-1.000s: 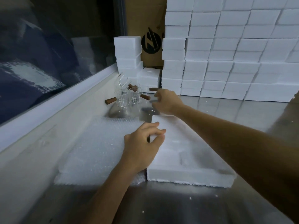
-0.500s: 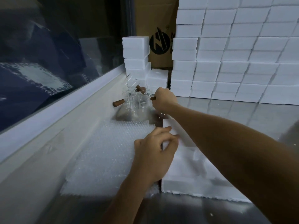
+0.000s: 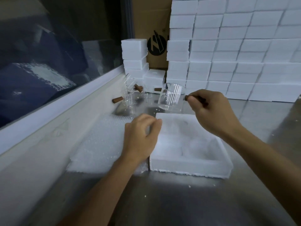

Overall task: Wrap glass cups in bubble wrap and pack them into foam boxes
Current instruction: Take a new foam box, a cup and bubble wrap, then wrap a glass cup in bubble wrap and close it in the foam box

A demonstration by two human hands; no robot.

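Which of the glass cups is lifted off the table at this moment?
The glass cup nearest the open foam box: the right hand holds it in the air by its wooden handle. The other cups stand farther left on the metal table, untouched.

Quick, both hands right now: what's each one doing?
Left hand: fingers curled, resting on the bubble wrap; whether it pinches the wrap cannot be told.
Right hand: holding a glass cup by its wooden handle.

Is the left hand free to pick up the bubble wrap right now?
Probably yes. The left hand hovers directly over the bubble wrap, holding nothing, with nothing lying on the sheet; the right hand holds the glass cup.
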